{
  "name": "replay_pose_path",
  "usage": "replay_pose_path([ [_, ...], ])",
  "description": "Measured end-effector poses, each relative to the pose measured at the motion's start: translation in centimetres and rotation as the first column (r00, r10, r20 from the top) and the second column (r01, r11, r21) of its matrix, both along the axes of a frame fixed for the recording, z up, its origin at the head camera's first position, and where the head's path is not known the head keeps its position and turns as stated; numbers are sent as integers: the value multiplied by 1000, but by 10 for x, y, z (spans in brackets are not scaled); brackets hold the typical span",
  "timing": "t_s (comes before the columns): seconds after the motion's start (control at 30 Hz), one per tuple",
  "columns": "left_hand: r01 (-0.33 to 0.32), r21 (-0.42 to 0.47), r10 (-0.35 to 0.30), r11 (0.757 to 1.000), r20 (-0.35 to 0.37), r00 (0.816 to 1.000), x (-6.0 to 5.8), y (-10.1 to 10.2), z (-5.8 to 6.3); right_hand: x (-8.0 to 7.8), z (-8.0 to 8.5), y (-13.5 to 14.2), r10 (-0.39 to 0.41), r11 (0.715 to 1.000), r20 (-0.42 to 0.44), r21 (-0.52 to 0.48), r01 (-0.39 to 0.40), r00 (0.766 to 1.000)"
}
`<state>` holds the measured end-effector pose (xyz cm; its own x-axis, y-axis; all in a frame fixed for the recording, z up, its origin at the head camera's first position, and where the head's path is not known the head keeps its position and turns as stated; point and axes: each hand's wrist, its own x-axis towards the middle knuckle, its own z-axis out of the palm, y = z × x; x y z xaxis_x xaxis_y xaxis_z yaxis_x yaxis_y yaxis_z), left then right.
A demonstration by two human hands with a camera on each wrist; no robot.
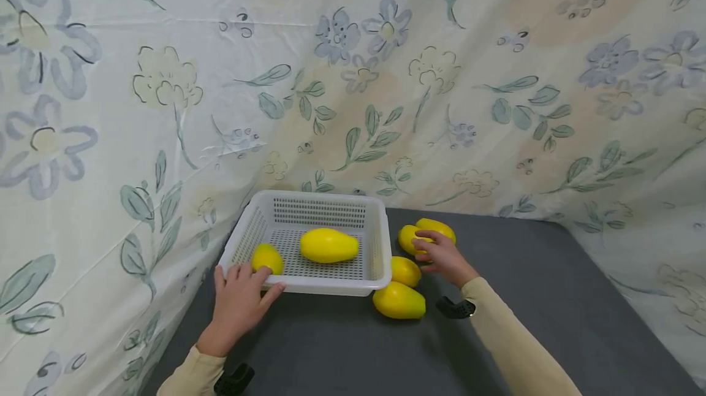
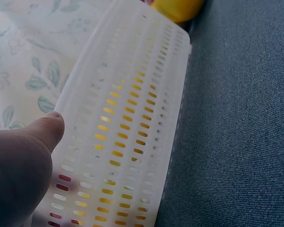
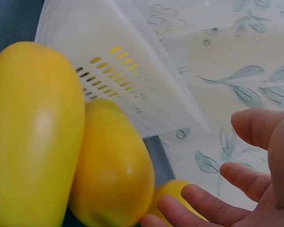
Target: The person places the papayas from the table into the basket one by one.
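Note:
A white perforated plastic basket [image 1: 325, 289] stands on the dark table with two yellow papayas inside: a long papaya [image 1: 329, 246] in the middle and a papaya [image 1: 267, 258] at the near left corner. My left hand [image 1: 239, 301] grips the basket's near rim, fingers over the inside and the thumb [image 2: 49, 130] along the outer wall. Several more papayas lie along the basket's right side, among them a near papaya [image 1: 399, 301] and a far papaya [image 1: 438, 228]. Over the far ones hovers my right hand [image 1: 444, 256], fingers spread and holding nothing.
A dark grey cloth-like table surface [image 1: 524, 298] spreads around the basket and to the right. Floral fabric [image 1: 386, 77] hangs behind and at both sides, close to the basket's back and left. Black bands [image 1: 455, 308] are on both wrists.

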<state>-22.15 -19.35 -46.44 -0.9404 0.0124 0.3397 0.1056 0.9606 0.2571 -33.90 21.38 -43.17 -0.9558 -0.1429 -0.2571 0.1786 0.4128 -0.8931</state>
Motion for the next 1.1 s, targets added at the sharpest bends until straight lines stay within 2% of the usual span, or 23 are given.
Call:
replay_pose_path([
  [0.2, 10, -6, -10, 1000, 22, 1000, -2, 5, 1, -4, -9, -8, 28, 996, -13, 85, -26, 1000],
  [0.6, 7, -5, -7, 1000, -15, 1000, 0, 3, 5, 4, -38, -17, 178, 978, 33, 100, -180, 983],
  [0.87, 0, -5, 0, 1000, -7, 1000, 1, 3, 2, 9, -42, -30, 166, 984, 12, 60, -167, 986],
  [1.1, -4, -5, 4, 1000, -20, 1000, 1, 3, 1, 7, -45, -34, 163, 986, 4, 27, -163, 987],
])
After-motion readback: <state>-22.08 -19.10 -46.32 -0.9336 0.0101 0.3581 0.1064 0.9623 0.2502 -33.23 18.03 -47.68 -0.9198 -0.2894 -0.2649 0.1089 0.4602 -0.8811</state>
